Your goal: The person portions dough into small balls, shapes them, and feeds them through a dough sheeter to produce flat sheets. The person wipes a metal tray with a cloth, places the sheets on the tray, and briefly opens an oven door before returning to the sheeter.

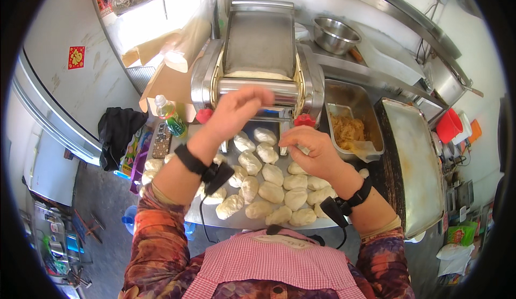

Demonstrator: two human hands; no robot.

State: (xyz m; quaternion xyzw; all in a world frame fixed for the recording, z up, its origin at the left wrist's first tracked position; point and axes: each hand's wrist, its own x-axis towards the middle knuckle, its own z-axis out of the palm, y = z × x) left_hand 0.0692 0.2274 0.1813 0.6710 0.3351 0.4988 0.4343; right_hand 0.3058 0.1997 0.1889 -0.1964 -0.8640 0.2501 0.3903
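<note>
My left hand point(243, 109) is held in front of the steel roller point(258, 88) of a dough sheeting machine point(259, 43), fingers stretched to the right, holding nothing that I can see. Beside the machine's red right knob point(305, 120), my right hand point(313, 147) hovers with its fingers loosely bent and apart. It is close to a metal leg below the roller and above the dough. Several pale, lumpy dough pieces point(272, 175) lie on the steel table beneath both hands. A strip of dough point(258, 75) shows along the top of the roller.
Right of the machine, a steel pan point(371, 102) holds a brown filling point(349, 129). A long metal tray point(416, 175) lies farther right. A green-labelled bottle point(172, 117) stands at the left, and a steel bowl point(336, 34) sits behind.
</note>
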